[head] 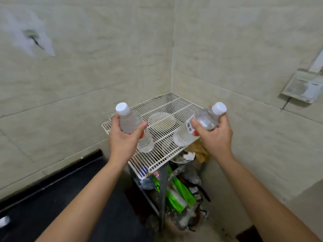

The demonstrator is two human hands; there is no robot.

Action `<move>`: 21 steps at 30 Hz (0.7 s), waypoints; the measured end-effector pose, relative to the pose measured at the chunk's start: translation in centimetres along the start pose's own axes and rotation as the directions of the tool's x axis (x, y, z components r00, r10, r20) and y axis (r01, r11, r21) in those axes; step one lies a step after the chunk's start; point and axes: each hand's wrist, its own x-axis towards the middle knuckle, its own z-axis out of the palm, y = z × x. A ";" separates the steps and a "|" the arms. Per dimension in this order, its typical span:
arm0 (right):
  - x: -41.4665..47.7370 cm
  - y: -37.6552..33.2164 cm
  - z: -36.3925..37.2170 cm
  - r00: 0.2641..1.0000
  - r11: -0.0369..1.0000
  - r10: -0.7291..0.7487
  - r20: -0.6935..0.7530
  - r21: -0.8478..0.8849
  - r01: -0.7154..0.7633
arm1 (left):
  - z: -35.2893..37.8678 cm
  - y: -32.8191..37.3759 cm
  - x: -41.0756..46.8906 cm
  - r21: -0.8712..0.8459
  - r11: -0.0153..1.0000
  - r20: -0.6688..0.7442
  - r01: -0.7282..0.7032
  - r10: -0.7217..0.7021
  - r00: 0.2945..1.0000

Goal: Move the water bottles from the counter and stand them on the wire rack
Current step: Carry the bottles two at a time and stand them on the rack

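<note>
Left grip (125, 138) has fingers and thumb curled round a clear plastic water bottle (131, 121) w/ white screw cap. It's held tilted, cap up-left, base over the front-left edge of the white wire rack (174, 105). Right grip (216, 135) is wrapped round the shoulder of a second clear plastic bottle (183, 137). Cap points up-right, red-and-white label w/ barcode shows, base is over the rack's right edge. Can't tell if either base touches the wires. Both bottles are off the bench; neither stands upright.

Btwn the two bottles, approx mid-rack, a clear round plastic container (161, 121) sits on the wires and takes the centre spot. The rack is tucked into the corner of the beige tiled walls. Below it is a metal frame crammed w/ clutter: green packaging (180, 191), crumpled paper, bags. The black bench (52, 198) runs along the left wall, its right end near the rack. A small white object (4, 220) lies at the bench's far left edge. A grey wall box (304, 86) hangs on the right wall, well apart.
</note>
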 end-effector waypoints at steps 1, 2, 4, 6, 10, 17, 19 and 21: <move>1.8 0.2 0.9 0.999 0.999 -0.016 0.044 -0.040 0.018 | 1.0 -0.5 1.4 0.011 1.000 -0.001 0.008 -0.008 1.000; 3.5 0.4 1.8 0.995 0.995 -0.038 0.090 -0.090 0.046 | 1.9 -1.1 2.7 0.029 0.999 -0.004 0.014 -0.014 1.000; 6.6 0.7 3.5 0.979 0.975 -0.088 0.182 -0.184 0.122 | 3.4 -1.9 5.0 0.068 0.997 -0.009 0.025 -0.024 1.000; 9.3 1.1 5.3 0.961 0.960 -0.125 0.246 -0.216 0.181 | 4.6 -2.6 7.3 0.100 0.995 -0.007 0.024 -0.023 1.000; 13.2 1.8 8.9 0.932 0.955 -0.145 0.331 -0.201 0.220 | 6.4 -3.9 11.3 0.148 0.988 -0.028 0.040 -0.037 0.999; 18.1 2.7 14.2 0.785 0.871 -0.242 0.570 -0.228 0.434 | 7.2 -5.7 13.9 0.278 0.956 -0.059 0.096 -0.083 0.995; 19.4 2.8 14.9 0.771 0.870 -0.271 0.577 -0.197 0.453 | 6.9 -5.7 14.2 0.286 0.954 -0.014 0.086 -0.086 0.996; 20.7 2.8 15.2 0.739 0.892 -0.285 0.611 -0.112 0.438 | 6.8 -5.5 14.3 0.299 0.950 -0.005 0.091 -0.093 0.996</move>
